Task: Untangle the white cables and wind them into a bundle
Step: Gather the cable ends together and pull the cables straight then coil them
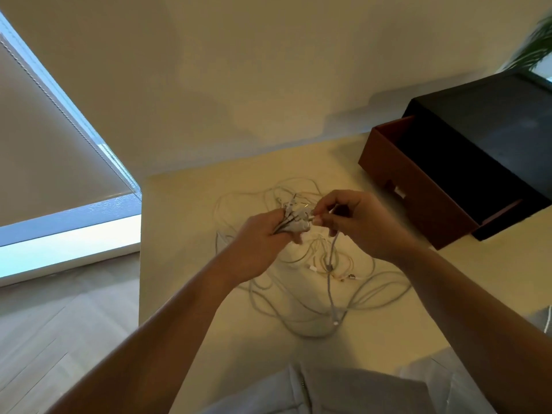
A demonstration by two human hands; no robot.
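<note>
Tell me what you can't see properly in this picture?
All in the head view:
- How many cables the left hand grips: its fingers cover the bunch.
- Which cable end the right hand pinches: too small and blurred.
- Inside the drawer: too dark.
- The plant: blurred and cut off by the right edge.
</note>
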